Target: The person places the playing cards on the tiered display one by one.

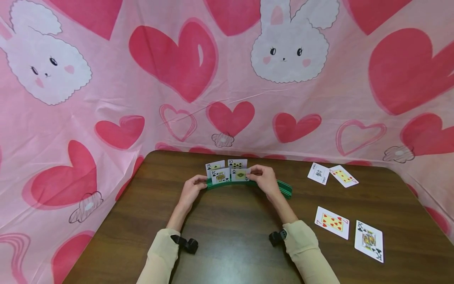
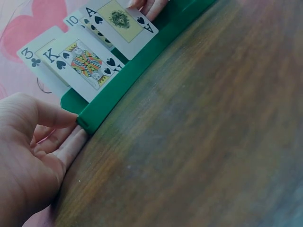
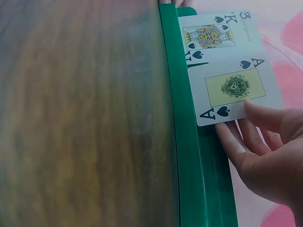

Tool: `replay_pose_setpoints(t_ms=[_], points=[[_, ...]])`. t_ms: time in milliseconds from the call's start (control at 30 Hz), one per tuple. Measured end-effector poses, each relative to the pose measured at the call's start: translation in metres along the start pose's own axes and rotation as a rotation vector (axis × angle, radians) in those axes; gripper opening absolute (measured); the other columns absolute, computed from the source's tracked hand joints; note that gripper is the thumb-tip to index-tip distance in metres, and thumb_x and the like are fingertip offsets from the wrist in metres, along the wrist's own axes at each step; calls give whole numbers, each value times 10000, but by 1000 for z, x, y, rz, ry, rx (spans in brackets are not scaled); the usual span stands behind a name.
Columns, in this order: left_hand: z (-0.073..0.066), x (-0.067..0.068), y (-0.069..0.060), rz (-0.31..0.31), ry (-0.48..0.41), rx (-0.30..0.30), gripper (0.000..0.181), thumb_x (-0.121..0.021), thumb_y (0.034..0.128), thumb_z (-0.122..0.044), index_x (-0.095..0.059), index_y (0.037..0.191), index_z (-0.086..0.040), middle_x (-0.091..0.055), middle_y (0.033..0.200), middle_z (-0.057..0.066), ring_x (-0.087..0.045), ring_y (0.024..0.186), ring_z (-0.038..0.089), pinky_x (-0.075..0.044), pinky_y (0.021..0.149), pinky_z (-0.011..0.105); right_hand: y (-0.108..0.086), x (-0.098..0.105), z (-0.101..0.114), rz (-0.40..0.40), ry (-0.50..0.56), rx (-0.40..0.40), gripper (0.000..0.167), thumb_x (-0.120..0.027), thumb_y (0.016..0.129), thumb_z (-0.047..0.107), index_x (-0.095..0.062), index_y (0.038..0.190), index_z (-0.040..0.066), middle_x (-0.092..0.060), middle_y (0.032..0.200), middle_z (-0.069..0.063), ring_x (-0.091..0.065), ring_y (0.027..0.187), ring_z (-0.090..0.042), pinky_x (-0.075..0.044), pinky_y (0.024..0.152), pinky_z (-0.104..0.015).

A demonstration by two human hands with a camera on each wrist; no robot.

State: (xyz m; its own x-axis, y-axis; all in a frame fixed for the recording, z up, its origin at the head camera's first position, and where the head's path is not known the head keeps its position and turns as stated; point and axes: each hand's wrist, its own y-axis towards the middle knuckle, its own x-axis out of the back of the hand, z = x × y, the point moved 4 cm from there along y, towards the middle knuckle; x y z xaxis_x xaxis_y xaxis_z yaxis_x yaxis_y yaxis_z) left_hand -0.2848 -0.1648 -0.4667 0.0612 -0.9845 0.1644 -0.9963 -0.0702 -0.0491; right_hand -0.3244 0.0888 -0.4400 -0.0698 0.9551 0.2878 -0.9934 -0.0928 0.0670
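A curved green card holder [image 1: 285, 189] stands on the wooden table, carrying two rows of playing cards. Its back row has a three of clubs [image 2: 28, 59] and a black ten [image 1: 237, 162]; in front are a king of spades [image 2: 85, 66] and an ace of spades [image 3: 234, 88]. With thumb and fingers, my left hand [image 1: 190, 192] grips the holder's left end. My right hand [image 1: 265, 180] pinches the ace by its right edge, thumb on its face and fingers behind. The ace's lower edge is at the holder's slot; the ten is partly covered.
Face up on the table's right side lie a joker [image 1: 318, 173], a red five [image 1: 344, 176], a seven of hearts [image 1: 332, 222] and a king of clubs [image 1: 369, 241]. Pink cloth [image 1: 227, 86] with hearts and rabbits hangs behind the table [image 1: 227, 236].
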Motion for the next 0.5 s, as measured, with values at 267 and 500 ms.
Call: replay_pose_setpoints(t_ms=[267, 500], points=[[-1, 0, -1, 1, 1, -6, 216, -530, 836, -7, -606, 1038, 6, -587, 1066, 155, -524, 927, 217, -398, 787, 297, 0, 1, -1, -11, -2, -8, 143, -692, 745, 84, -649, 870, 28, -644, 896, -110, -590, 787, -194, -474, 720, -309], [0, 0, -1, 2, -10, 4, 217, -526, 838, -10, -604, 1041, 8, -587, 1069, 152, -528, 923, 213, -400, 810, 321, 0, -1, -3, -3, -35, -4, 142, -695, 744, 96, -653, 865, 35, -646, 889, -103, -588, 785, -194, -473, 723, -317]])
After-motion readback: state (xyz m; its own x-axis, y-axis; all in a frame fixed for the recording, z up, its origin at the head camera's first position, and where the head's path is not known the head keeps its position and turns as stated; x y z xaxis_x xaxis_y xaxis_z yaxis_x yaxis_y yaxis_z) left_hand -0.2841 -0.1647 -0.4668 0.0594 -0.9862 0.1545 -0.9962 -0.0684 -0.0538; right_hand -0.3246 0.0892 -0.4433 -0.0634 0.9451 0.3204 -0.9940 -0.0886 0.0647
